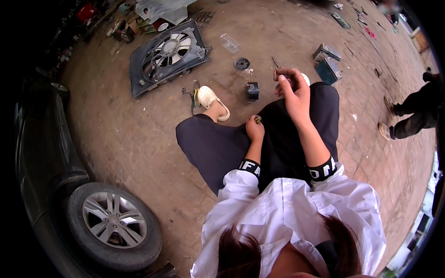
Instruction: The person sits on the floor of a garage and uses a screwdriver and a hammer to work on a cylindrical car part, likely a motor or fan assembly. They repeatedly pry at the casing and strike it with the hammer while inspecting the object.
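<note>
My left hand (255,129) is closed between my knees around a small yellow-and-black object (257,119); only its end shows. Raised over my right knee, my right hand (295,92) has its fingers curled in toward the thumb. A thin metal tool (276,62) shows just beyond these fingertips; whether they grip it or it lies on the ground behind them is unclear. On the ground ahead, a short black cylindrical part (252,91) stands near both hands. Farther off lies a round black disc-shaped part (241,64).
A radiator fan in its shroud (170,51) lies ahead left, with pliers (194,95) beside my left shoe. Two car batteries (328,65) sit ahead right. A wheel (113,220) and dark car are at left. Another person's legs (412,111) stand at right.
</note>
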`<state>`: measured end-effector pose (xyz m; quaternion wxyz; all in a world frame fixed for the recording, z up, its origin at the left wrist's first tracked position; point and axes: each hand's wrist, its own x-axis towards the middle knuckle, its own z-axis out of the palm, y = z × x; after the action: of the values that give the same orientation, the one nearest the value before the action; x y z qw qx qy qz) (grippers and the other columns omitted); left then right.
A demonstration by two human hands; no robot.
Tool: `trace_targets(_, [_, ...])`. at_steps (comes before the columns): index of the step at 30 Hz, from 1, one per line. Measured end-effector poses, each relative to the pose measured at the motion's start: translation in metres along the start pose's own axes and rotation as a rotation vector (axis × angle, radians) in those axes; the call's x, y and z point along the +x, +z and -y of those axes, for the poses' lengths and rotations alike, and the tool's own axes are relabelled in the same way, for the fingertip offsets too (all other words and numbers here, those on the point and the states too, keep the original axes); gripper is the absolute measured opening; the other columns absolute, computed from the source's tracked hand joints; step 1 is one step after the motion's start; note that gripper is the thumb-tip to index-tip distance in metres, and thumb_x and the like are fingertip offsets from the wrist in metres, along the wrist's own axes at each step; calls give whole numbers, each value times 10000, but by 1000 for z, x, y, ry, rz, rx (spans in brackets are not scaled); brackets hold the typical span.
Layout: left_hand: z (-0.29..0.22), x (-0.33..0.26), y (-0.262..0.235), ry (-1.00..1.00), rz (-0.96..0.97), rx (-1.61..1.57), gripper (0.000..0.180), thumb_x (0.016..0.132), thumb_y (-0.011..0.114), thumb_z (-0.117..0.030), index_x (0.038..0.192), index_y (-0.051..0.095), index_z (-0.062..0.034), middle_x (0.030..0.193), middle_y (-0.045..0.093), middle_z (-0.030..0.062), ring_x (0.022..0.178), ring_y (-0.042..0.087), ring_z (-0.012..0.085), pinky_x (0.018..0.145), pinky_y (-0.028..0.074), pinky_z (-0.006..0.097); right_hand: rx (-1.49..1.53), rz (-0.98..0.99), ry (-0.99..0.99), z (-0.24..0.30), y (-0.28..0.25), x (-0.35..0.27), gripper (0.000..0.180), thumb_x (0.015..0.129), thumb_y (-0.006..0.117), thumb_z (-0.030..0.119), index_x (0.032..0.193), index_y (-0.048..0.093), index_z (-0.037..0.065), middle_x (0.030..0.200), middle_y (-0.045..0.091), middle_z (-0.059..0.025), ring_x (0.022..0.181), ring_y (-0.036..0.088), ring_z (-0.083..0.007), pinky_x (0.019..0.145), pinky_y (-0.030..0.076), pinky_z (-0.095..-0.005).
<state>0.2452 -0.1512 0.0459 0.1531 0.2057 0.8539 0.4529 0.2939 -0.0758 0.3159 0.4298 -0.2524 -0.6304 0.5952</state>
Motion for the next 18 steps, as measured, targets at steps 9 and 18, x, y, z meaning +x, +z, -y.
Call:
trace_targets(9, [-61, 46, -68, 155, 173, 88, 322, 892, 548, -296, 1160, 581, -120, 1003, 666, 194, 949, 635, 384, 763, 505, 482, -664, 363, 26, -160, 47, -6, 395, 835, 685, 261, 1082, 596, -33, 990, 598, -201, 988, 564, -377, 881, 460, -428])
trace_targets(18, [-192, 163, -166, 466, 252, 186, 239, 777, 672, -109, 1005, 640, -47, 965, 670, 129, 903, 630, 341, 729, 513, 436, -677, 629, -317, -32, 64, 155, 313, 871, 650, 270, 1037, 586, 12, 901, 571, -131, 882, 571, -325, 742, 483, -406])
